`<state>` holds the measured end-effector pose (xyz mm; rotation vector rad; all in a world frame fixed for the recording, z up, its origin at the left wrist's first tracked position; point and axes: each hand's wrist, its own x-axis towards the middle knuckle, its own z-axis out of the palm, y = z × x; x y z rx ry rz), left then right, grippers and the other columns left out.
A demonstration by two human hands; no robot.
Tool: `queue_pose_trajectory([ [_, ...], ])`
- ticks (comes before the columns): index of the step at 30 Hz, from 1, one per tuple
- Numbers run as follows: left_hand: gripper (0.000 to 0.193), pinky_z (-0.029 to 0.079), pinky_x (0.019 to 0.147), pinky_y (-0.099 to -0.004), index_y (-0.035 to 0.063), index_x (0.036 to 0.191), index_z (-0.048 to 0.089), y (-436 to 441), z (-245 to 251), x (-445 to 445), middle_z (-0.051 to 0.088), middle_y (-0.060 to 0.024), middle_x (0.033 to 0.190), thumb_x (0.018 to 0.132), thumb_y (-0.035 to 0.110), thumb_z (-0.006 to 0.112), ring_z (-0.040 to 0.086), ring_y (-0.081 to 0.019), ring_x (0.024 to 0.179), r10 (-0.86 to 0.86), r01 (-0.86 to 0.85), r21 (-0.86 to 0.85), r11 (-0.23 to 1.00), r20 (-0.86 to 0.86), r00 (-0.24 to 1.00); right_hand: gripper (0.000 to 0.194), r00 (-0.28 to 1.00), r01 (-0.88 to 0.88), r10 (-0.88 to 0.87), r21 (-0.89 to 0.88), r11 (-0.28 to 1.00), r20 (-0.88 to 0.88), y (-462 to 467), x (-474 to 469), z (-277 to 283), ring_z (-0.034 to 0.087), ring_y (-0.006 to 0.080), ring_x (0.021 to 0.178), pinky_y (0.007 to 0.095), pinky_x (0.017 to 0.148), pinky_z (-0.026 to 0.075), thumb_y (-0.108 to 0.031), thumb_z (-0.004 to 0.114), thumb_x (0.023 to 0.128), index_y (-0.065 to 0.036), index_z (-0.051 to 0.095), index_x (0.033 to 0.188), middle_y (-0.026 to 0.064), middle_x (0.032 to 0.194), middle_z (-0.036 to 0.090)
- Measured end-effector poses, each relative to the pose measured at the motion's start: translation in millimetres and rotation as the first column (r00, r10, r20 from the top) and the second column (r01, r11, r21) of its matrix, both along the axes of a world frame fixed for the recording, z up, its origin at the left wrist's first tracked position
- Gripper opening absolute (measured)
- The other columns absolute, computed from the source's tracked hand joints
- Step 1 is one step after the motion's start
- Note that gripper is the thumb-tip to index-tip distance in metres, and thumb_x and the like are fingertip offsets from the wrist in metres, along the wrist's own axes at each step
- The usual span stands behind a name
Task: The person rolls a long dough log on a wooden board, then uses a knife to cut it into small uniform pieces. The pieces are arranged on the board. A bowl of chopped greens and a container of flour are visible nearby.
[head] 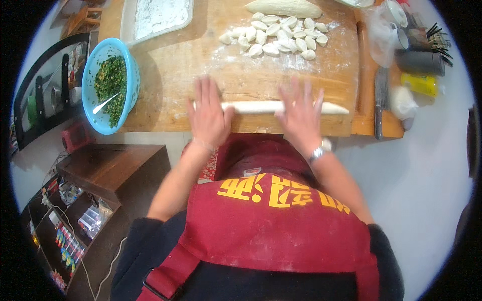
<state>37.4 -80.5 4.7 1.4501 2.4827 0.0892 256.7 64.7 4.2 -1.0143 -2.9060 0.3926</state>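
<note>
A long rope of pale dough [254, 107] lies crosswise near the front edge of the wooden board [177, 67]. My left hand [209, 113] rests flat over its left end, fingers pointing away from me. Over the right part of the rope lies my right hand [301, 109], palm down with fingers spread and slightly blurred. The tapered right tip sticks out past that hand. Beyond the rope, several small cut dough pieces [273, 30] sit on floured wood. A thick uncut log of dough [284, 7] lies behind them.
At the left stands a blue bowl [132, 81] of chopped green filling with a white spoon [105, 103]. A tray of flour [160, 17] is at the far left. On the right lie a rolling pin [362, 67], a cleaver [380, 98] and a yellow-labelled container [420, 84].
</note>
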Motion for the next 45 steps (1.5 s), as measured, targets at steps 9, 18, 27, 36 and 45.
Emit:
queue_pose_trajectory([
  [9, 0.080, 0.015, 0.125, -0.0604, -0.0024, 0.162, 0.021, 91, -15, -80, 0.015, -0.0199, 0.172, 0.103, 0.045, 0.048, 0.010, -0.0368, 0.160, -0.143, 0.119, -0.108, 0.987, -0.243, 0.960, 0.078, 0.936, 0.324, -0.281, 0.212, 0.922, -0.211, 102, -59, -16, 0.006, 0.0395, 0.159, 0.0652, 0.124, 0.006, -0.043, 0.053, 0.102, -0.007, 0.021, 0.164, 0.0210, 0.171, 0.013],
  [18, 0.088, 0.011, 0.122, -0.0662, 0.0011, 0.163, 0.020, -37, 22, 21, 0.017, -0.0181, 0.172, 0.097, 0.044, 0.058, 0.011, -0.0354, 0.160, -0.116, 0.115, -0.096, 0.989, -0.004, 0.993, 0.077, 0.983, 0.140, -0.143, 0.031, 0.990, 0.116, -22, 16, 18, 0.019, 0.0364, 0.157, 0.0589, 0.126, 0.015, -0.034, 0.064, 0.094, -0.003, 0.033, 0.158, 0.0195, 0.168, 0.025],
  [27, 0.092, 0.008, 0.122, -0.0679, -0.0012, 0.161, 0.026, 74, -4, -6, 0.014, -0.0186, 0.172, 0.098, 0.065, 0.043, 0.005, -0.0355, 0.161, -0.171, 0.171, -0.014, 0.985, -0.115, 0.978, 0.065, 0.995, 0.097, -0.096, -0.014, 0.995, 0.034, -8, -99, 1, 0.021, 0.0344, 0.157, 0.0596, 0.125, 0.017, -0.024, 0.049, 0.098, -0.012, 0.034, 0.161, 0.0143, 0.168, 0.030],
  [36, 0.062, 0.030, 0.118, -0.0568, 0.0058, 0.148, 0.046, 43, -10, -57, 0.043, -0.0182, 0.155, 0.094, 0.024, 0.069, 0.034, -0.0372, 0.148, -0.256, 0.267, 0.230, 0.936, -0.077, 0.964, 0.067, 0.984, -0.133, 0.136, 0.036, 0.990, -0.113, 10, -111, 3, 0.032, 0.0338, 0.150, 0.0534, 0.122, 0.028, -0.025, 0.062, 0.094, -0.007, 0.039, 0.155, 0.0181, 0.157, 0.040],
  [45, 0.060, 0.048, 0.103, -0.0437, 0.0048, 0.135, 0.057, 7, 44, -50, 0.064, -0.0131, 0.128, 0.080, 0.005, 0.083, 0.058, -0.0289, 0.123, -0.074, -0.259, 0.641, 0.723, 0.444, 0.893, 0.026, 0.893, -0.080, -0.113, -0.402, 0.912, -0.435, -2, -136, 27, 0.064, 0.0316, 0.099, 0.0428, 0.086, 0.050, -0.021, 0.064, 0.095, -0.003, 0.063, 0.113, 0.0155, 0.105, 0.069],
])
